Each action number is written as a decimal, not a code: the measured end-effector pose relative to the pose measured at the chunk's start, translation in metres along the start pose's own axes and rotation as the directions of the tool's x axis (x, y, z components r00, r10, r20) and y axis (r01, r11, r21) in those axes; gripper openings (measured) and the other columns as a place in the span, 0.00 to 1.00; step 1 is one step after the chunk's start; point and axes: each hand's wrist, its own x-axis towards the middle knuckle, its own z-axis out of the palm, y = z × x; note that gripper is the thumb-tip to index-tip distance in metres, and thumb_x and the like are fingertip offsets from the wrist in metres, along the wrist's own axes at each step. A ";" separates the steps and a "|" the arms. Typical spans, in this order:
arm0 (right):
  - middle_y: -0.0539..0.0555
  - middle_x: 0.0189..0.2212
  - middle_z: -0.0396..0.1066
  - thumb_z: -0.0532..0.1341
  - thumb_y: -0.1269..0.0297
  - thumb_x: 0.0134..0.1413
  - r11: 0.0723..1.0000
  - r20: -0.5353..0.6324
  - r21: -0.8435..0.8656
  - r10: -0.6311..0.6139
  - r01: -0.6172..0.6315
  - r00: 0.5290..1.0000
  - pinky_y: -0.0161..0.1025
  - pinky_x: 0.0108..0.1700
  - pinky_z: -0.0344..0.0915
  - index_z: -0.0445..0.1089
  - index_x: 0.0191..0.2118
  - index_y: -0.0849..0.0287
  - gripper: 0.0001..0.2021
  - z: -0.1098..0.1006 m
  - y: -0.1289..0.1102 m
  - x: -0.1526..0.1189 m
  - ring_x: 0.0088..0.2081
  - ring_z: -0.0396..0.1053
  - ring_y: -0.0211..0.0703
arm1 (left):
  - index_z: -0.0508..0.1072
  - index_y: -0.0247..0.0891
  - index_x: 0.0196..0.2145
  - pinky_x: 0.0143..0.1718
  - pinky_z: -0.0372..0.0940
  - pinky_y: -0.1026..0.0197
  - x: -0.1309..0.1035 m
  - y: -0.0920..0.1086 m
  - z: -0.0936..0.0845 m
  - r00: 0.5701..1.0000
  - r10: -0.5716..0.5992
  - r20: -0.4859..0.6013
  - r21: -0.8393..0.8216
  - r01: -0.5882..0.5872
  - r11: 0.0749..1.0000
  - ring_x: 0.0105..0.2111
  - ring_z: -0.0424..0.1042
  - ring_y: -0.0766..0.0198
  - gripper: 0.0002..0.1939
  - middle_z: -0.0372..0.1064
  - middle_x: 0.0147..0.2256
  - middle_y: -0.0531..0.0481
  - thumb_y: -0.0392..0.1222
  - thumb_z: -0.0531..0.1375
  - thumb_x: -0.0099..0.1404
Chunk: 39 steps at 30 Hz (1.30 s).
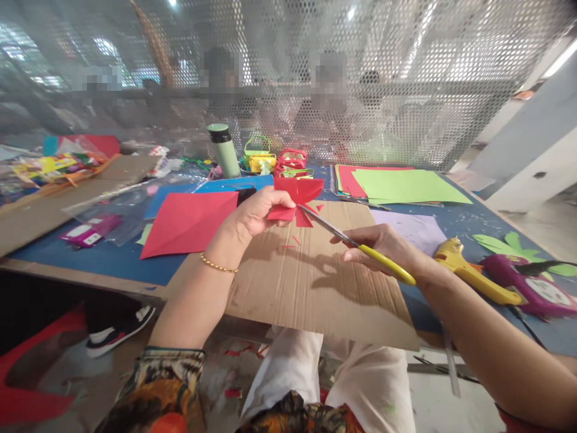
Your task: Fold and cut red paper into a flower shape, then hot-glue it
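Note:
Between the fingers and thumb of my left hand (264,210) is a red paper cut-out (305,191) with several flaps standing out from it. My right hand (381,246) grips a pair of scissors (387,263) with yellow handles. Their metal blades reach left to the lower edge of the red paper, close to my left thumb. Both hands are above a sheet of brown cardboard (315,288). A few small red paper scraps (295,240) lie on it below the cut-out.
Red paper (189,222) lies left of the cardboard, green sheets (410,185) at the back right. A green flask (224,151) stands behind beside small paper bags (262,162). At right are a yellow glue gun (473,273) and a purple device (532,285). Perforated metal screens the back.

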 end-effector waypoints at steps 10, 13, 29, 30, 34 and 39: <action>0.44 0.17 0.54 0.70 0.28 0.44 0.998 -0.004 -0.058 -0.011 0.011 1.000 0.36 0.20 0.45 0.81 0.38 0.64 0.37 0.002 -0.003 -0.001 0.19 0.49 0.31 | 0.68 0.37 0.16 0.16 0.50 0.65 0.001 -0.001 -0.003 0.999 -0.037 -0.040 0.043 0.038 0.998 0.14 0.57 0.72 0.09 0.61 0.14 0.53 0.32 0.65 0.46; 0.45 0.18 0.56 0.69 0.28 0.44 0.998 -0.003 -0.070 0.000 0.000 1.000 0.36 0.20 0.46 0.81 0.38 0.64 0.37 0.002 -0.003 -0.001 0.19 0.50 0.31 | 0.70 0.37 0.19 0.16 0.50 0.65 -0.001 0.000 -0.003 0.998 -0.051 -0.042 0.061 0.054 0.997 0.14 0.58 0.72 0.06 0.64 0.16 0.53 0.32 0.65 0.47; 0.41 0.16 0.59 0.75 0.38 0.43 0.969 -0.423 0.235 0.038 0.069 0.905 0.34 0.17 0.52 0.74 0.43 0.60 0.32 0.001 -0.007 0.004 0.15 0.55 0.32 | 0.79 0.36 0.31 0.33 0.69 0.62 0.003 -0.026 0.034 0.942 0.084 -0.325 -0.211 -0.159 0.964 0.29 0.74 0.66 0.10 0.78 0.31 0.51 0.36 0.72 0.49; 0.41 0.18 0.61 0.76 0.39 0.41 0.956 -0.442 0.275 0.034 0.099 0.896 0.34 0.17 0.54 0.74 0.43 0.59 0.32 0.004 -0.007 0.005 0.15 0.58 0.33 | 0.79 0.35 0.32 0.35 0.70 0.61 0.002 -0.031 0.041 0.943 0.099 -0.317 -0.205 -0.170 0.964 0.30 0.75 0.65 0.11 0.79 0.32 0.50 0.38 0.73 0.50; 0.45 0.25 0.68 0.79 0.42 0.38 0.908 -0.482 0.360 -0.015 0.213 0.876 0.36 0.21 0.63 0.70 0.44 0.57 0.33 0.013 -0.008 0.010 0.22 0.66 0.36 | 0.80 0.37 0.35 0.38 0.69 0.60 -0.002 -0.044 0.064 0.954 0.093 -0.285 -0.228 -0.162 0.960 0.31 0.75 0.65 0.13 0.79 0.33 0.51 0.42 0.75 0.52; 0.44 0.28 0.72 0.80 0.45 0.37 0.847 -0.498 0.432 -0.062 0.310 0.865 0.38 0.26 0.69 0.65 0.48 0.54 0.36 0.020 -0.005 0.014 0.24 0.68 0.37 | 0.80 0.39 0.35 0.34 0.64 0.62 -0.004 -0.051 0.081 0.961 0.074 -0.267 -0.223 -0.136 0.965 0.30 0.72 0.67 0.12 0.78 0.33 0.52 0.44 0.74 0.54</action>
